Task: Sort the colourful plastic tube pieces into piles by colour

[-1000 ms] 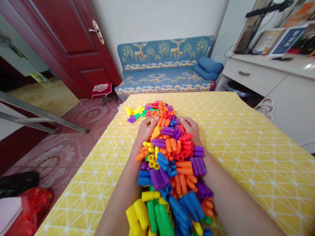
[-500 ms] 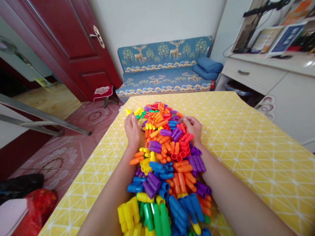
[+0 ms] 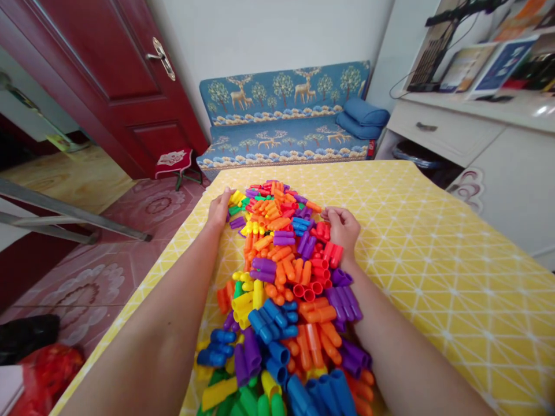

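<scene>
A long heap of plastic finger-shaped connecting blocks in red, orange, yellow, green, blue and purple runs down the table between my forearms. At its far left edge my left hand stands on its side, fingers stretched forward. Its fingertips touch or nearly touch some yellow blocks. On the far right side, my right hand is curled, its fingertips close together beside an orange block. Red blocks lie against its thumb side. Whether the curled fingers hold anything is hidden.
A yellow patterned cloth covers the table. Beyond its far edge stands a blue sofa with deer on it. A white cabinet is at the right. To the left are a red stool, a red door and metal legs.
My left hand has moved left and slightly away from me, apart from the heap's middle. Purple blocks now show beside it. My right hand stays near the same spot. The view has shifted slightly.
</scene>
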Demonstrator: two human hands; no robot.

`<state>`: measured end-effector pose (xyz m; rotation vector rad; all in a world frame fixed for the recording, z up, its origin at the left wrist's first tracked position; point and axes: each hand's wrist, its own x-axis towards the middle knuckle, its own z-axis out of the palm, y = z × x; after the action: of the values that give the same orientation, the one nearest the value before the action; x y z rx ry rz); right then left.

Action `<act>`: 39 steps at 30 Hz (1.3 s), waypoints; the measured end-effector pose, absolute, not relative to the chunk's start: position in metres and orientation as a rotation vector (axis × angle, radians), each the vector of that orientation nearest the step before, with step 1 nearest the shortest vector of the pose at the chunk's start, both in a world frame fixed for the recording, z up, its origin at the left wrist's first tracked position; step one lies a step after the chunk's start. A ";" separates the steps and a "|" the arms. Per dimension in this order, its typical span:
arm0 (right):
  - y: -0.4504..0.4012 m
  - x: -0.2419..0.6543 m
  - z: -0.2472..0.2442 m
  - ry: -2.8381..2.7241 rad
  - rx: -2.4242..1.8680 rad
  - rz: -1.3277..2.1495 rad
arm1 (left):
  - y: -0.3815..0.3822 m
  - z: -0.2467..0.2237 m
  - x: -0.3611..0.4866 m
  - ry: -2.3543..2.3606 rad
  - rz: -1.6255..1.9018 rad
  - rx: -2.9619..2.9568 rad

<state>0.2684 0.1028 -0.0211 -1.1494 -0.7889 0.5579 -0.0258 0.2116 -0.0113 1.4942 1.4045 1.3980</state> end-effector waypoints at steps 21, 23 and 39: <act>0.104 0.266 -0.019 -0.842 -1.171 0.565 | 0.175 0.009 0.034 1.299 0.946 1.714; 0.105 0.268 -0.019 -0.865 -1.188 0.567 | 0.171 0.022 0.027 1.266 0.874 1.680; 0.039 0.330 -0.003 -0.923 -1.251 0.979 | -0.128 0.041 -0.092 1.496 0.656 1.984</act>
<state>0.3300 0.0387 -0.0031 -1.2513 -0.9227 0.9795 -0.0921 -0.1283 0.0412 1.9842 1.4959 0.6558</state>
